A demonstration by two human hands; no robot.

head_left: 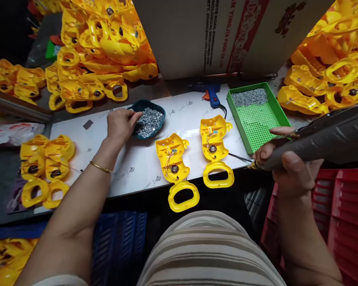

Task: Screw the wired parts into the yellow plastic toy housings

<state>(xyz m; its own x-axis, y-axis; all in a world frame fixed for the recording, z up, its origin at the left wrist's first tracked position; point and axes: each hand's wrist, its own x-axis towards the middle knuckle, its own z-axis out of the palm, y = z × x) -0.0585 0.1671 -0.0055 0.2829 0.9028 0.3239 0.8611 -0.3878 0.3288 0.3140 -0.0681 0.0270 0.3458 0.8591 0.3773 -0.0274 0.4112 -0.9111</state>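
My left hand is at the rim of a dark teal bowl full of small screws. Its thumb and fingers are pinched together, and whatever is between them is too small to make out. In my right hand is a dark power screwdriver, its long bit pointing left towards the two yellow shells. The nearer yellow shell and the other yellow shell lie hollow side up, showing wires, a small board and a round speaker. Their ring handles overhang the front edge.
A green perforated tray holds more screws at its back. Behind the white work board stand a blue glue gun and a large carton. Yellow shells are heaped left and right. A red crate sits below right.
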